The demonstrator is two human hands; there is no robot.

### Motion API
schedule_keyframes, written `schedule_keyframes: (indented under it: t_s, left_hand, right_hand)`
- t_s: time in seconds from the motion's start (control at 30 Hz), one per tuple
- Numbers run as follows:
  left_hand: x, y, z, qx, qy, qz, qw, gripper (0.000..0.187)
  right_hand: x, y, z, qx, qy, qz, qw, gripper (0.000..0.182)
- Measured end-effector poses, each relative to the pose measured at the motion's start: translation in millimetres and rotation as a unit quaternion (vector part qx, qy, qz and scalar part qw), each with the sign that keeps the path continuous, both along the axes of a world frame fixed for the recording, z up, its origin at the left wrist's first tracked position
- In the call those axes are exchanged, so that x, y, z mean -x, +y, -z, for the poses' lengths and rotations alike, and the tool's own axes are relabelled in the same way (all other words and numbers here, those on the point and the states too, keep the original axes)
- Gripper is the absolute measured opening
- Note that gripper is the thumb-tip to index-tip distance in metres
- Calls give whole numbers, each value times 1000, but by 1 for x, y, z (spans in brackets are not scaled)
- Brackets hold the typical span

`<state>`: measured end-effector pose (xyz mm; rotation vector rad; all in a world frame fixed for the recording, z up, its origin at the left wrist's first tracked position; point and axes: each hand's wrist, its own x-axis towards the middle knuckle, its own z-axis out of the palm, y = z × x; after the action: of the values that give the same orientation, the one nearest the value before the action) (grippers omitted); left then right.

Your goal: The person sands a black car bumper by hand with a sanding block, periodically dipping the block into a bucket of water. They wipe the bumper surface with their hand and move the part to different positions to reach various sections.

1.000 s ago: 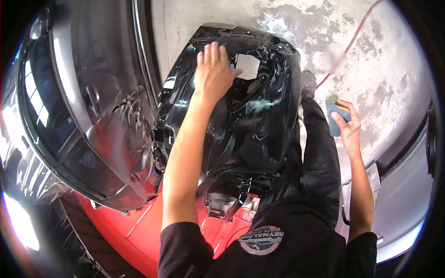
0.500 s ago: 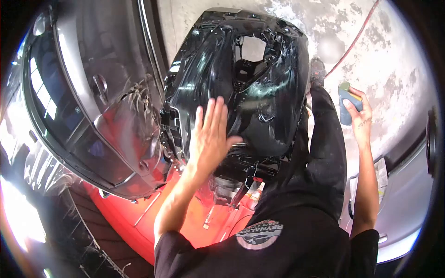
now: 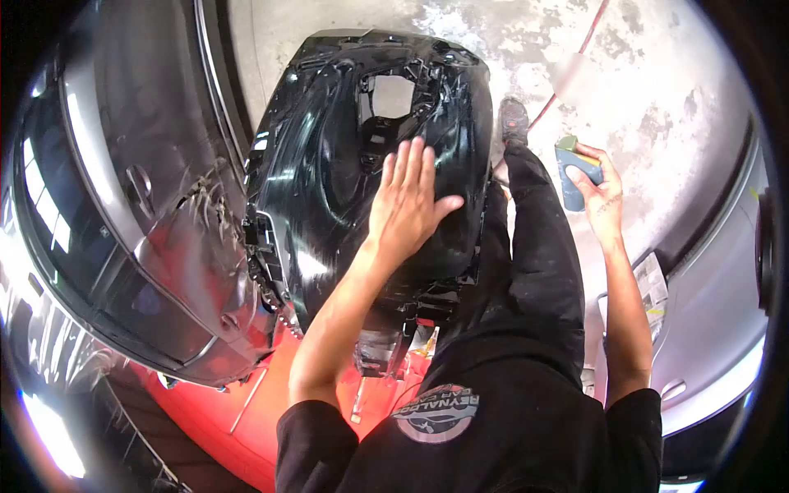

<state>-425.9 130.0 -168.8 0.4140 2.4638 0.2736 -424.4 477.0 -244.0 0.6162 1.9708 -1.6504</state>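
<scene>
A large glossy black moulded panel (image 3: 329, 172) with a rectangular opening near its upper middle lies below me, streaked with a shiny film. My left hand (image 3: 408, 197) is flat over its middle, just below the opening, fingers stretched and thumb out to the right, holding nothing. Whether the palm touches the surface cannot be made out. Off to the right of the panel, my right hand (image 3: 604, 193) grips a grey-blue block (image 3: 569, 177) with a yellow stripe and a greenish end, held above the floor.
A dark car (image 3: 123, 164) with a door handle stands at the left. Red material (image 3: 288, 394) lies below the panel. At the right are a silver-grey car (image 3: 715, 329) and newspaper (image 3: 649, 287). A red hose (image 3: 588, 37) crosses the stained concrete floor (image 3: 649, 99).
My left hand has moved right and up across the panel, from its left part to its middle. The view has shifted, and my right hand still holds the block.
</scene>
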Motion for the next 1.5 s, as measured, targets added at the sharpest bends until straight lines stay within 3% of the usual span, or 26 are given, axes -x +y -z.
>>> schedule_keyframes:
  t_s: [0.17, 0.43, 0.8, 0.9, 1.07, 1.33, 1.5]
  left_hand:
    - [38, 27, 83, -69, 32, -32, 997, 88]
    - [25, 40, 65, -29, 41, -19, 999, 92]
    - [99, 49, 191, -12, 32, 18, 999, 87]
    - [104, 40, 177, -70, 24, 50, 996, 80]
    - [57, 37, 100, -82, 28, 139, 986, 78]
    - [-31, 39, -47, -95, -72, 129, 984, 82]
    - [-67, 46, -68, -78, -92, 110, 987, 89]
  right_hand:
    - [-4, 0, 2, 9, 7, 8, 1000, 40]
    - [-3, -5, -3, 28, -30, 13, 999, 40]
    - [-8, 8, -1, -5, -10, 12, 1000, 38]
    - [-12, 13, 1, -42, 2, -8, 999, 38]
    - [-10, 7, -4, 41, -15, 47, 998, 38]
    - [0, -1, -21, 52, 1, 28, 998, 38]
    - [0, 8, -29, 16, 19, 6, 1000, 38]
